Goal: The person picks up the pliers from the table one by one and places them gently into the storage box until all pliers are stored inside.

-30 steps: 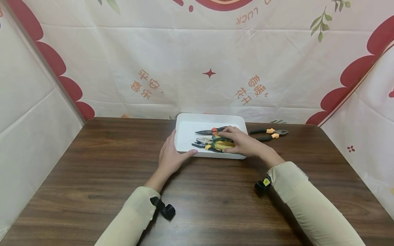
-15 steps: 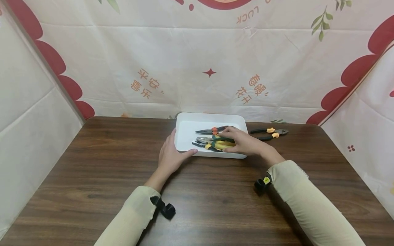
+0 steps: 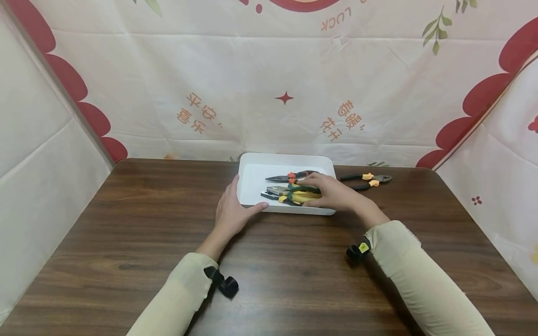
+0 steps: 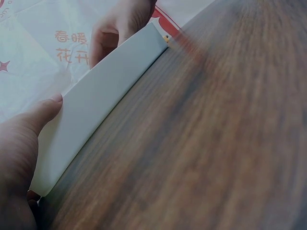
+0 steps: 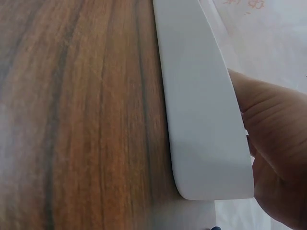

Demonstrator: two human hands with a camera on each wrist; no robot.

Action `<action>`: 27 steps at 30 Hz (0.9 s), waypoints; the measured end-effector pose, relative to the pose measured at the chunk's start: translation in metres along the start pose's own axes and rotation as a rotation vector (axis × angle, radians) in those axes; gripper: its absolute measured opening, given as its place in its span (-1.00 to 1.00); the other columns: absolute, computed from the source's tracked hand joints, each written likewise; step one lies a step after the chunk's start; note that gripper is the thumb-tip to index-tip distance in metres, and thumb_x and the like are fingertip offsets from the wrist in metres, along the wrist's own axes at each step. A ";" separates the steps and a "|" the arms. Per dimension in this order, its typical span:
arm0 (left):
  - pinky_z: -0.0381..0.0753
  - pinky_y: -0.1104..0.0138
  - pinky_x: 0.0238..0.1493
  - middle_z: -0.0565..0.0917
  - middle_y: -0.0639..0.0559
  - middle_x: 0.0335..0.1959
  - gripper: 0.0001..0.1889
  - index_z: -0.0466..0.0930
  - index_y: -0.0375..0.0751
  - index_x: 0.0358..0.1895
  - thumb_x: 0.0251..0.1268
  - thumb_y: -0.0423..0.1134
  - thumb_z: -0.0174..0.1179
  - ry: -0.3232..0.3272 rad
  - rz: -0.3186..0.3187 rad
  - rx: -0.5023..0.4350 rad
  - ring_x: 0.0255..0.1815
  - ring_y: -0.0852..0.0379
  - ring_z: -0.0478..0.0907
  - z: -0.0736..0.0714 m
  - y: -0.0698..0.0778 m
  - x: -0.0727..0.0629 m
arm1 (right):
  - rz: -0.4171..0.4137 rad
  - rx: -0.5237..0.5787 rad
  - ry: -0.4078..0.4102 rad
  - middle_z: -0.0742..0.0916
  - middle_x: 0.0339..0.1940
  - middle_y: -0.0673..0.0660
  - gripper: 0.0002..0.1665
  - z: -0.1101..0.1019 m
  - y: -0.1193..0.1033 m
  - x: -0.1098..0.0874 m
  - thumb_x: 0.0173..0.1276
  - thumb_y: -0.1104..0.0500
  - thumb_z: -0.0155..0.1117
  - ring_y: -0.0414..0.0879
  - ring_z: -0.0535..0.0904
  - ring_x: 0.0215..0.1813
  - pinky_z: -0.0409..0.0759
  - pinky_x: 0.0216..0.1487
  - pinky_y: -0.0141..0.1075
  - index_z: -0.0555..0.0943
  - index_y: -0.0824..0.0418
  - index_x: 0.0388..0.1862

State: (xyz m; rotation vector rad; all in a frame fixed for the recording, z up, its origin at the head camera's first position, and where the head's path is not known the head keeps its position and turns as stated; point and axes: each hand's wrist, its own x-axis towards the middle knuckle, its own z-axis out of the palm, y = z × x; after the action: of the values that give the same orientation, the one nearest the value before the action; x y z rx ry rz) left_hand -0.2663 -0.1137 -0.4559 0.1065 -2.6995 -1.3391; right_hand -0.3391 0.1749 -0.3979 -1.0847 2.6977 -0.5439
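Note:
A white tray (image 3: pixel 253 175) stands near the table's far edge. My left hand (image 3: pixel 232 209) holds its near left corner, thumb against the front wall and fingers along the left side. Inside the tray, my right hand (image 3: pixel 334 193) has its fingers bent round the handles of yellow-and-green combination pliers (image 3: pixel 303 197). Beside these lie black pliers with yellow on the handles (image 3: pixel 282 199), partly covered. Farther back are long-nose pliers (image 3: pixel 277 178) with orange and dark handles, their handle ends partly behind my right hand. In the right wrist view, the tray wall (image 5: pixel 204 105) hides my fingertips.
Right of the tray, another pair of pliers (image 3: pixel 373 183) with black and yellow handles lies spread on the brown wooden table (image 3: pixel 277 270). A printed white cloth (image 3: pixel 235 93) hangs directly behind the table, with more cloth at both sides.

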 end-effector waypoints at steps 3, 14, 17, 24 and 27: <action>0.25 -0.12 0.52 0.25 -0.12 0.58 0.23 -0.03 -0.06 0.64 -0.05 0.31 0.47 0.002 0.004 0.001 0.57 -0.14 0.25 0.000 0.000 0.000 | 0.013 0.010 0.010 0.58 0.34 0.25 -0.25 0.000 -0.001 -0.002 0.30 -0.03 0.47 0.15 0.53 0.34 0.54 0.30 0.10 0.51 0.20 0.41; 0.28 -0.11 0.51 0.29 -0.14 0.56 0.24 -0.03 -0.08 0.64 -0.06 0.31 0.48 0.011 0.021 0.006 0.55 -0.17 0.28 0.000 0.000 0.000 | 0.112 0.014 0.086 0.53 0.41 0.21 -0.25 -0.010 -0.002 -0.020 0.42 -0.22 0.28 0.14 0.60 0.24 0.54 0.26 0.15 0.45 0.09 0.47; 0.28 -0.11 0.51 0.29 -0.14 0.56 0.23 -0.02 -0.08 0.64 -0.06 0.31 0.48 0.010 0.017 0.006 0.55 -0.16 0.27 -0.001 0.000 0.000 | 0.131 0.014 0.126 0.51 0.44 0.23 -0.25 -0.012 -0.001 -0.027 0.43 -0.24 0.25 0.14 0.64 0.12 0.56 0.20 0.14 0.45 0.08 0.48; 0.26 -0.10 0.53 0.27 -0.12 0.57 0.23 -0.03 -0.06 0.64 -0.05 0.31 0.47 0.003 0.000 0.006 0.56 -0.15 0.25 0.000 0.000 0.000 | 0.147 0.051 0.225 0.59 0.26 0.16 -0.31 -0.018 0.003 -0.040 0.44 -0.18 0.27 0.04 0.55 -0.14 0.53 -0.13 -0.07 0.48 0.10 0.44; 0.26 -0.10 0.52 0.27 -0.12 0.57 0.23 -0.02 -0.05 0.64 -0.05 0.31 0.47 0.004 0.001 0.003 0.56 -0.15 0.26 0.000 0.001 -0.001 | 0.160 0.077 0.253 0.58 0.28 0.15 -0.33 -0.021 0.006 -0.045 0.45 -0.14 0.28 0.05 0.57 -0.08 0.59 -0.07 -0.06 0.49 0.10 0.44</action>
State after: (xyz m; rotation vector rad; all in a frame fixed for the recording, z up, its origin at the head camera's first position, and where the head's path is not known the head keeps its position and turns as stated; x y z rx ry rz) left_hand -0.2657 -0.1134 -0.4551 0.1079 -2.6984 -1.3329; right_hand -0.3164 0.2160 -0.3794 -0.8196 2.9160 -0.7971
